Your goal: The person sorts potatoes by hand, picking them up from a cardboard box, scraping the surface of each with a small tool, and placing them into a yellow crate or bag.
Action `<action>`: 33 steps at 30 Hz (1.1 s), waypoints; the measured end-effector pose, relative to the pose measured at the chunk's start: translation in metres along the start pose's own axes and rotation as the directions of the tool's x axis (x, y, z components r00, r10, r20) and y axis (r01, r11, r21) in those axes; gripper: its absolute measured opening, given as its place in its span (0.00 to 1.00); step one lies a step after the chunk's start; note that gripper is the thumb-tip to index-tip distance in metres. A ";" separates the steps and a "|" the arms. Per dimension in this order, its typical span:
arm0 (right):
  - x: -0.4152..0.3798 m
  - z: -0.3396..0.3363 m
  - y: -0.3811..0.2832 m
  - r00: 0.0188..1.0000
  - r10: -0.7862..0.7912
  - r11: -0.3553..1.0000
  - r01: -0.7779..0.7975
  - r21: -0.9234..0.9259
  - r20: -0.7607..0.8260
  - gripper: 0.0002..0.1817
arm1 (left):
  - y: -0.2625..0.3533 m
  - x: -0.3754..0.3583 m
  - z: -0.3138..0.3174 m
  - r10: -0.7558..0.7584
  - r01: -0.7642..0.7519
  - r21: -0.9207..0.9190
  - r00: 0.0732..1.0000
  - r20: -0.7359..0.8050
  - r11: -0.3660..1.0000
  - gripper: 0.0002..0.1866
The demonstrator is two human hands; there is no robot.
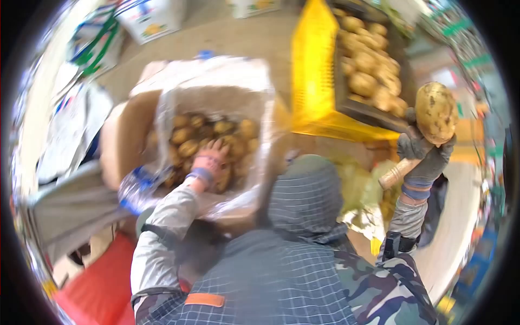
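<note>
My left hand (212, 161) rests with its fingers spread on small potatoes (187, 147) inside a cardboard box (115, 143) lined with clear plastic. Over on the right, my right hand (425, 154) wears a dark grey glove and is closed on a large, brown-spotted potato (436, 112). A short tan, rod-like piece (400, 172) sticks out at the palm of the same hand; what it belongs to is hidden. Just left of this hand, larger potatoes (374, 65) fill a dark crate beside a yellow crate (314, 76).
Yellowish-green bags (355, 184) lie between the box and my right arm. A grey checked hood or cap (306, 197) is at the lower middle. Red cloth (103, 284) lies at lower left, white bags (149, 21) at upper left. A pale board (455, 216) stands at right.
</note>
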State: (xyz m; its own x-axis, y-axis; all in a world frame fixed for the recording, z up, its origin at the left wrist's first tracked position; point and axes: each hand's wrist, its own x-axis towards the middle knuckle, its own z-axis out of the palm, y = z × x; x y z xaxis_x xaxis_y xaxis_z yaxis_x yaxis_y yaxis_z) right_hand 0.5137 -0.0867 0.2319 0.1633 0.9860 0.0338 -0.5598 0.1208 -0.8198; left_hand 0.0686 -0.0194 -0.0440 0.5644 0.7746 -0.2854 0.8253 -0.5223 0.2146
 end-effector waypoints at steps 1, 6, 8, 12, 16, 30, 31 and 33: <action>-0.023 -0.018 -0.020 0.965 -0.098 0.989 0.068 -0.128 -0.241 0.42 | 0.002 0.013 0.020 0.073 -0.075 0.094 0.997 0.026 0.993 0.39; -0.132 -0.100 -0.071 0.840 -0.215 0.952 0.066 -0.300 -0.498 0.35 | -0.005 0.070 0.076 0.153 -0.215 0.233 0.954 0.258 0.949 0.39; -0.169 -0.117 -0.073 0.744 -0.232 0.941 0.008 -0.338 -0.627 0.31 | 0.002 0.078 0.058 0.174 -0.256 0.227 0.929 0.328 0.940 0.33; -0.203 -0.149 -0.066 0.670 -0.139 0.841 -0.308 -0.444 -0.729 0.19 | -0.031 0.096 0.059 0.116 -0.169 0.144 0.942 0.315 0.975 0.55; -0.196 -0.187 -0.036 0.587 0.069 0.453 -0.738 -0.499 -0.806 0.38 | -0.021 0.102 0.033 -0.270 0.301 -0.108 0.935 0.232 0.948 0.57; -0.180 -0.201 -0.006 0.721 0.048 -0.140 -0.681 -0.719 -0.692 0.32 | -0.079 0.095 0.089 -0.312 0.428 -0.437 0.897 0.313 0.791 0.42; -0.178 -0.202 -0.017 0.756 0.072 0.173 -0.652 -0.738 -0.651 0.28 | -0.065 0.078 0.063 -0.329 0.528 -0.696 0.849 0.414 0.487 0.39; -0.142 -0.146 -0.045 0.782 0.216 0.479 -0.607 -0.635 -0.585 0.21 | -0.046 0.045 0.030 -0.255 0.498 -0.850 0.811 0.526 -0.172 0.32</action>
State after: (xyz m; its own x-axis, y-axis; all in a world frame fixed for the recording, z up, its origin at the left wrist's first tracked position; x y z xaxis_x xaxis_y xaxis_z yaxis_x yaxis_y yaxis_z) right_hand 0.6345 -0.2488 0.1809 0.4816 0.7300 -0.4850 0.1487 -0.6134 -0.7756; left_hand 0.0564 0.0285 -0.0946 0.2567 0.5735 -0.7779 0.1247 0.7785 0.6151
